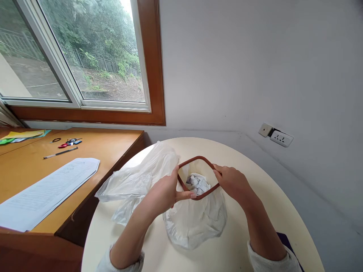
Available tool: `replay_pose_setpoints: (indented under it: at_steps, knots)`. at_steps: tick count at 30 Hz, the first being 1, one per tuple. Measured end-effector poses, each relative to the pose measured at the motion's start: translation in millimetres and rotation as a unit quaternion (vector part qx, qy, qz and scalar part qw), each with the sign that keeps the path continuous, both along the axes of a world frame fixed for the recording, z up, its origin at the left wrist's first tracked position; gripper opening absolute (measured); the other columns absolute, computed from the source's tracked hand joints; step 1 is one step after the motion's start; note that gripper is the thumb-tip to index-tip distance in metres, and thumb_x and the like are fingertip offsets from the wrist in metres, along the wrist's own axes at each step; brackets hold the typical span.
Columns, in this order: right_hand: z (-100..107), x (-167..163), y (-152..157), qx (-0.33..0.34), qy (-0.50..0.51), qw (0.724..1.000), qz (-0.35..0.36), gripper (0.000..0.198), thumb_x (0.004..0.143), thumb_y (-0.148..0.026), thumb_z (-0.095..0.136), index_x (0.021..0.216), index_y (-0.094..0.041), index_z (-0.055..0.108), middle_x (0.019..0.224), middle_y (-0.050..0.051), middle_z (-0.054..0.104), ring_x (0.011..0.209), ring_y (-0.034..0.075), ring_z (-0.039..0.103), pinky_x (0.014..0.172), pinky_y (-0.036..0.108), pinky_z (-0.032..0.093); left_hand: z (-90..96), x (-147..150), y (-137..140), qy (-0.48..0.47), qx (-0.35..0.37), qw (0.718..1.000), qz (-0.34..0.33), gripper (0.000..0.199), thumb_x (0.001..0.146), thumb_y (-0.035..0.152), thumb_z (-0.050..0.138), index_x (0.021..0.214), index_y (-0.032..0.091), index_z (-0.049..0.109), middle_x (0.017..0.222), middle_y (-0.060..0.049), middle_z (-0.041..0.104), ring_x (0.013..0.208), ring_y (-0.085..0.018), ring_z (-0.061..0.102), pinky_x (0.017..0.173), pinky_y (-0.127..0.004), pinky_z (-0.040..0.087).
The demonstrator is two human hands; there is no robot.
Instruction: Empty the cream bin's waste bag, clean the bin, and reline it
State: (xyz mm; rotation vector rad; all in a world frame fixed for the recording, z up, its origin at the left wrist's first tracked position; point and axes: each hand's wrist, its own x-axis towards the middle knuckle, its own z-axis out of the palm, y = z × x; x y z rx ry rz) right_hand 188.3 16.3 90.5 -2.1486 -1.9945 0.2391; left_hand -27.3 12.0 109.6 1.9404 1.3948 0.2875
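A brown squarish ring point(200, 158), like the rim of a waste bin, is between my hands above the round table. My left hand point(167, 190) grips its left side, with the thumb stretched along the near edge. On the right side, the fingers of my right hand point(234, 184) are closed around the ring. Crumpled white paper point(197, 183) shows down inside the opening. A translucent white plastic bag point(195, 224) spreads below the ring toward me. Whether a bin body stands under it is hidden. To the left lies another stretch of thin white plastic bag point(141, 175).
The round cream table point(255, 230) stands against the wall. At left, a wooden desk point(119, 145) carries printed sheets point(53, 189), a pen point(61, 152), keys point(70, 142) and coloured papers point(24, 134). A dark object point(286, 241) sits by my right forearm. Wall sockets point(281, 138) are at right.
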Motion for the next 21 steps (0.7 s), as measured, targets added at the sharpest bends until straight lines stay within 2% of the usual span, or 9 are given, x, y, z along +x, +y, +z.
replay_pose_setpoints:
  at_steps: [5, 9, 12, 14, 17, 21]
  knots:
    - [1, -1, 0, 0.013, 0.027, 0.999, 0.012, 0.032, 0.089, -0.025, 0.029, 0.101, -0.029, 0.058, 0.083, 0.001, 0.065, 0.075, 0.015, 0.055, 0.057, 0.024, 0.032, -0.7, -1, 0, 0.013, 0.009, 1.000, -0.006, 0.091, 0.066, 0.065, 0.054, 0.136, 0.022, 0.016, 0.069, 0.001, 0.058, 0.044, -0.014, 0.050, 0.045, -0.024, 0.037]
    - [-1, -1, 1, 0.056, -0.014, 0.998, 0.033, 0.033, 0.088, -0.021, 0.030, 0.098, -0.022, 0.061, 0.084, 0.006, 0.061, 0.079, 0.017, 0.055, 0.062, 0.026, 0.036, 0.4, 0, 0, 0.011, 0.014, 1.000, -0.012, 0.090, 0.066, 0.065, 0.054, 0.136, 0.022, 0.017, 0.069, 0.001, 0.059, 0.044, -0.014, 0.051, 0.046, -0.025, 0.037]
    - [-5, -2, 5, 0.128, -0.011, 0.989, 0.079, 0.038, 0.088, -0.017, 0.029, 0.116, -0.019, 0.054, 0.105, 0.009, 0.058, 0.096, 0.018, 0.052, 0.077, 0.029, 0.039, 1.6, 0, -1, 0.010, 0.021, 1.000, -0.010, 0.087, 0.067, 0.063, 0.055, 0.135, 0.021, 0.021, 0.068, 0.000, 0.060, 0.045, -0.015, 0.051, 0.048, -0.025, 0.038]
    - [-6, -6, 8, 0.159, 0.015, 0.981, 0.113, 0.042, 0.089, -0.019, 0.026, 0.129, -0.017, 0.043, 0.126, 0.010, 0.048, 0.113, 0.018, 0.045, 0.090, 0.031, 0.035, 2.1, 0, -1, 0.006, 0.024, 1.000, -0.008, 0.083, 0.067, 0.061, 0.056, 0.133, 0.021, 0.025, 0.069, 0.000, 0.061, 0.047, -0.015, 0.051, 0.049, -0.025, 0.037]
    - [-7, -15, 11, 0.141, 0.041, 0.976, 0.159, 0.048, 0.093, -0.028, 0.019, 0.137, -0.015, 0.029, 0.143, 0.008, 0.031, 0.130, 0.017, 0.026, 0.103, 0.034, 0.024, 2.5, 0, -2, -0.003, 0.035, 0.999, -0.004, 0.081, 0.067, 0.059, 0.058, 0.132, 0.021, 0.027, 0.072, 0.000, 0.061, 0.050, -0.016, 0.052, 0.049, -0.025, 0.037]
    - [-5, -22, 14, 0.052, 0.041, 0.979, 0.191, 0.057, 0.092, -0.043, 0.009, 0.142, -0.015, 0.013, 0.149, 0.003, 0.015, 0.136, 0.016, 0.009, 0.109, 0.038, 0.014, 4.2, 0, -3, -0.013, 0.032, 0.999, -0.001, 0.085, 0.065, 0.060, 0.058, 0.133, 0.019, 0.027, 0.066, 0.002, 0.058, 0.052, -0.016, 0.052, 0.051, -0.025, 0.037]
